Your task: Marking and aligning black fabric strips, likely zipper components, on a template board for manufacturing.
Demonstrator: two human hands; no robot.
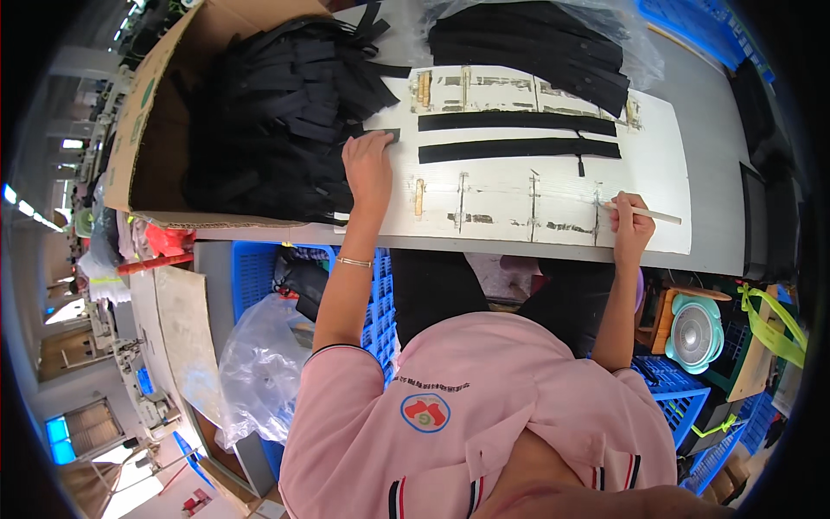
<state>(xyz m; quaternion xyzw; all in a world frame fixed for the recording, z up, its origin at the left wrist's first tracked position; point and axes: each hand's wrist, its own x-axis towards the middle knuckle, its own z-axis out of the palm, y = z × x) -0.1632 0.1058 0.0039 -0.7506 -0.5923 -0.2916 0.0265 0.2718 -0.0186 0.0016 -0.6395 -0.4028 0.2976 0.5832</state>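
Pressing flat, fingers spread, the left hand (pixel 367 164) pins a black strip (pixel 380 135) at the white board's (pixel 666 182) left edge, against the box (pixel 147 112). The right hand (pixel 631 227) is closed around a stick (pixel 657 214) near the board's front edge. Two strips (pixel 517 149) lie mid-board, bare board below them.

Grey worktable (pixel 709 164) stretches ahead of me, blue crates (pixel 259 277) stacked beneath it. On the far left, bright windows (pixel 22 203) are glowing. A small teal fan (pixel 694 333) sits low right.
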